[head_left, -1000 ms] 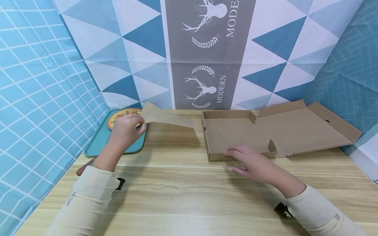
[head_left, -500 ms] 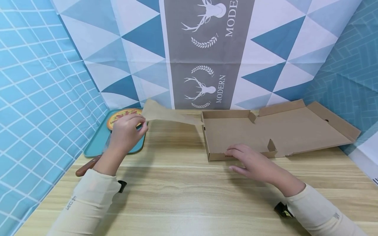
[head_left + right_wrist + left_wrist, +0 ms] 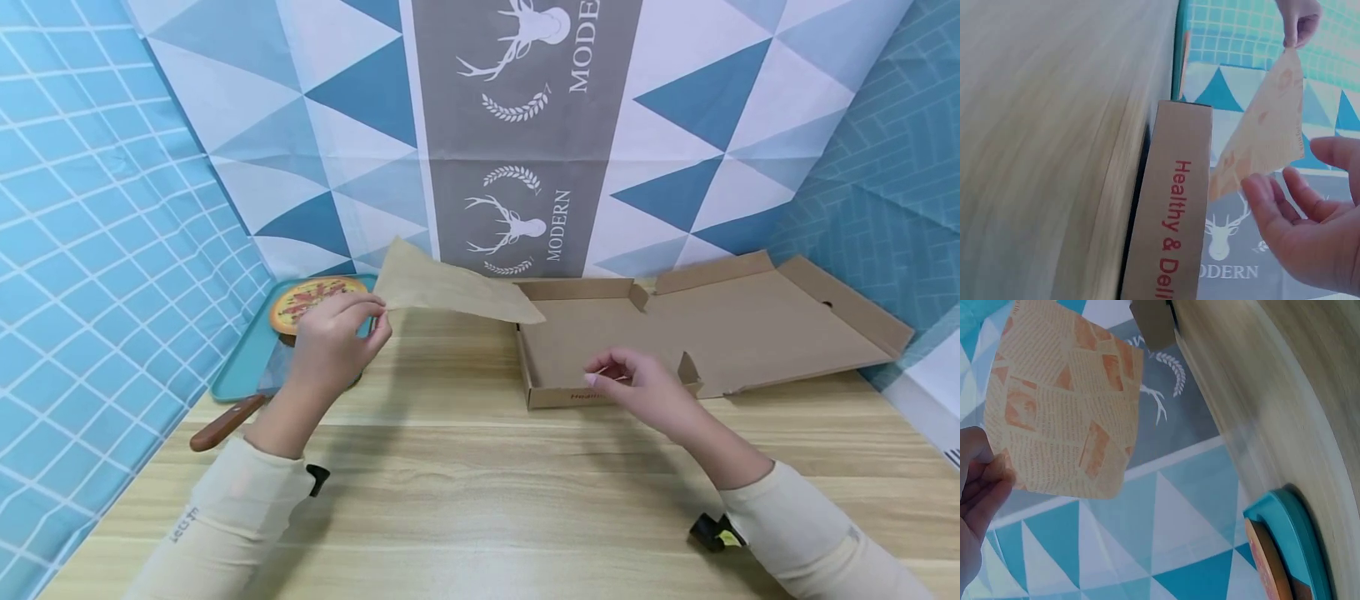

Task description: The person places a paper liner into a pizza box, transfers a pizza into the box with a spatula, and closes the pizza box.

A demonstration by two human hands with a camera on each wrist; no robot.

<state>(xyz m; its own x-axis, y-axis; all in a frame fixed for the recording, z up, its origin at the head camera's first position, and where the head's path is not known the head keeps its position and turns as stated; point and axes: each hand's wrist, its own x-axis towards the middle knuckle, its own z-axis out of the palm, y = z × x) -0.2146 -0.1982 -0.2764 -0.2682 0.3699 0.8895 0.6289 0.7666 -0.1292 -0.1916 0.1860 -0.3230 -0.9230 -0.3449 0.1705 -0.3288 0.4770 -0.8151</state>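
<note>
My left hand [image 3: 333,346] pinches one corner of a sheet of food wrapping paper [image 3: 457,287] between thumb and fingertips. Brown and thin, the sheet carries a newspaper-like print [image 3: 1063,406] on the side seen in the left wrist view. Its far end hangs over the left wall of an opened cardboard pizza box [image 3: 585,333]. My right hand [image 3: 648,392] hovers at the box's front wall, fingers loosely bent and holding nothing. From the right wrist, the hand [image 3: 1316,231] appears beside the red-lettered wall [image 3: 1175,200], with a gap between thumb and fingers.
Left of the box stands a teal tray [image 3: 240,367] with a pizza [image 3: 307,302]. A pizza server with a wooden handle [image 3: 225,423] lies partly on it, its handle over the table. The box lid [image 3: 757,325] is folded out to the right. Patterned walls close in the table.
My left hand has shifted slightly right, carrying the paper until its end overlaps the box. The right hand has lifted off the box's front wall, its fingers drawn closer together.
</note>
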